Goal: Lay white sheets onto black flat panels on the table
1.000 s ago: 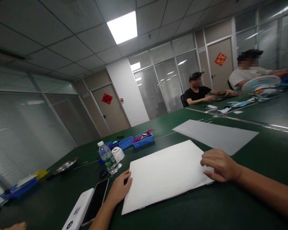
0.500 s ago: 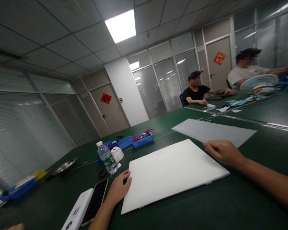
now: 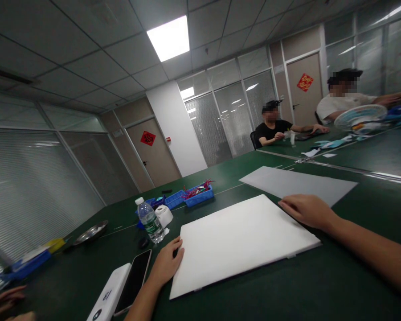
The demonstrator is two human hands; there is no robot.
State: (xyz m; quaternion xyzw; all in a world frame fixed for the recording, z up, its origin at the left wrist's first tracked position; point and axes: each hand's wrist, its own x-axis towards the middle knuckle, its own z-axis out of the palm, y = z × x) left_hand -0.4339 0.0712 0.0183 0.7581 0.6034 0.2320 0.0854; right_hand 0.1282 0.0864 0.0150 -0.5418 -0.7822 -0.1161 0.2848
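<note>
**White board (image 3: pixel 237 247) flat between our hands**

From the head view, we see the white board lying on the green tabletop (image 3: pixel 260 294). Our left hand (image 3: pixel 167 263) rests at its left edge, fingers touching it; that grip is loose, with thumb and forefinger apart. Our right hand (image 3: pixel 305 210) is at the far right edge, fingers curled inward; we cannot tell whether its grip grasps the board. Beyond that hand lies a grey sheet (image 3: pixel 294 182), partly hidden by it.

Left of the board we have a black phone (image 3: pixel 133 281) beside a white box (image 3: pixel 109 292), and a clear bottle (image 3: pixel 150 223) next to a white vented piece (image 3: pixel 164 216). A blue tray (image 3: pixel 199 198) of red pieces stands farther back. Two people sit across from us, one in a black shirt (image 3: pixel 274 130), one in a white shirt (image 3: pixel 345 104).
</note>
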